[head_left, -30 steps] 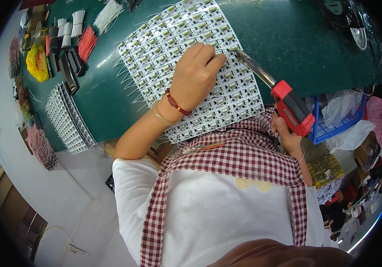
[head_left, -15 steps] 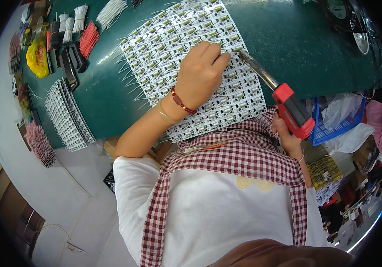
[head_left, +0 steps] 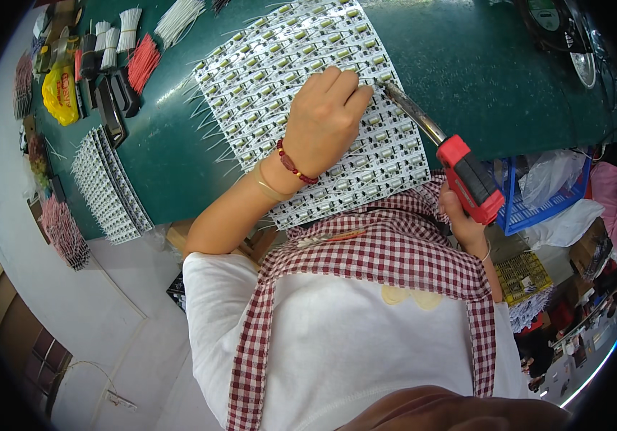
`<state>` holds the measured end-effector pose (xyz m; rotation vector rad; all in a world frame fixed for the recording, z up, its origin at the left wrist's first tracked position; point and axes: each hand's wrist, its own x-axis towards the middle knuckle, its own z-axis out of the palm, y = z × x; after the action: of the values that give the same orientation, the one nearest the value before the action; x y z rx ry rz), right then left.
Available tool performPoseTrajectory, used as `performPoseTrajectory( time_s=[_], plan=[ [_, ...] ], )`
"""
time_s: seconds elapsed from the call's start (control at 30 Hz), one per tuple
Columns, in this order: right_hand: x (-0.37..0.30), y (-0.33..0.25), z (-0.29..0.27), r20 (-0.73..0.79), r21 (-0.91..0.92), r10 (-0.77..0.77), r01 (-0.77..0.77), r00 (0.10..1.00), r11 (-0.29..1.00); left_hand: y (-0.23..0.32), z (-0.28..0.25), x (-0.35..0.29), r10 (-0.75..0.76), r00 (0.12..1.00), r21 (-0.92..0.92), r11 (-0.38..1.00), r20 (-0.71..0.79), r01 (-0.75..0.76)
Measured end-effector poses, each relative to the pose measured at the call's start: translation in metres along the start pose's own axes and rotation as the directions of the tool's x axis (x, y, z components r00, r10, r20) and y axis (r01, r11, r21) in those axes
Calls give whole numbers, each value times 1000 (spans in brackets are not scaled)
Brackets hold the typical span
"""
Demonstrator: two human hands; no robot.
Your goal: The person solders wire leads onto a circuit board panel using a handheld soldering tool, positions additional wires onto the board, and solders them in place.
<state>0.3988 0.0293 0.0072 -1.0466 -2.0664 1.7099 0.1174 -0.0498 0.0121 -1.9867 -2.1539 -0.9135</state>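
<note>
A large white sheet of circuit boards (head_left: 294,47), filled with rows of small parts, lies at the bench's near edge with white wires sticking out along its left side. My left hand (head_left: 326,115) rests on the sheet with its fingers curled closed; what they pinch, if anything, is hidden. In my right hand (head_left: 464,224) is a soldering iron (head_left: 471,179) with a red and black handle. Its metal tip meets the sheet near its right edge, just right of my left fingertips. The handle covers part of my right fingers.
Stacked boards with wires (head_left: 107,187) sit at the bench's left edge. Beyond them are a black stapler-like tool (head_left: 109,111), a yellow bag (head_left: 60,93), red wires (head_left: 144,61) and white wire bundles (head_left: 129,29). A blue basket (head_left: 513,208) is at the right, below the green bench (head_left: 481,79).
The soldering iron's handle has shifted slightly left, its tip staying by my left fingertips. My left hand has hardly moved.
</note>
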Motion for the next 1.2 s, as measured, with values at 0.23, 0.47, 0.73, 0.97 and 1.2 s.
performPoseTrajectory(
  time_s=[0.23,0.47,0.73,0.97,1.2],
  plan=[
    [2,-12,2,-40,89,-31,35,999,995,1,-1,0,4,1000,-1,1000,-1,-4],
    [10,-12,-3,59,-242,-207,215,977,946,1,-1,0,-1,1000,13,1000,-5,1],
    [-7,5,-10,1,-107,-108,107,994,988,-1,1,-1,12,1000,47,999,4,-12],
    [-12,9,-14,18,-123,-87,89,996,988,1,-1,0,14,1000,108,994,1,-14],
    [-15,12,-11,4,-111,-71,71,997,991,1,-1,-1,17,1000,116,993,16,-19]
  ],
)
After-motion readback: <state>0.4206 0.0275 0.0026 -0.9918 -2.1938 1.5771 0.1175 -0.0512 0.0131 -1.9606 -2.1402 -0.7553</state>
